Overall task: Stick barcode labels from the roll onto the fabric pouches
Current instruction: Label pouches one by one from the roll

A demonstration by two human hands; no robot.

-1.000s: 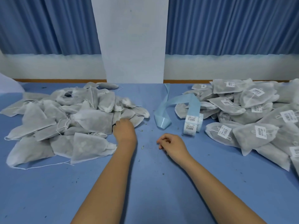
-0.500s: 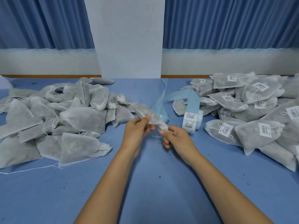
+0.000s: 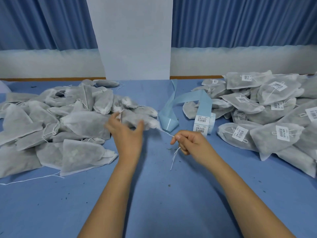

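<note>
My left hand (image 3: 126, 134) grips a grey fabric pouch (image 3: 137, 119) between thumb and fingers, lifted just above the blue table. My right hand (image 3: 190, 143) pinches that pouch's white drawstring (image 3: 175, 155), pulled taut from the pouch's gathered mouth, with its loose end hanging toward the table. The label roll (image 3: 203, 123) stands just behind my right hand, barcode labels facing me, and its empty blue backing strip (image 3: 185, 102) curls away to the left. A pile of unlabelled pouches (image 3: 51, 124) lies to the left. Labelled pouches (image 3: 267, 117) are heaped on the right.
The blue table (image 3: 154, 194) carries small dark crumbs. A white pillar (image 3: 135, 38) and blue curtains stand behind the table's far edge. A loose white string (image 3: 30, 179) trails from the left pile.
My left hand took a pouch from the left pile and lifted it to the centre. My right hand came up, caught the drawstring and drew it out to the right.
</note>
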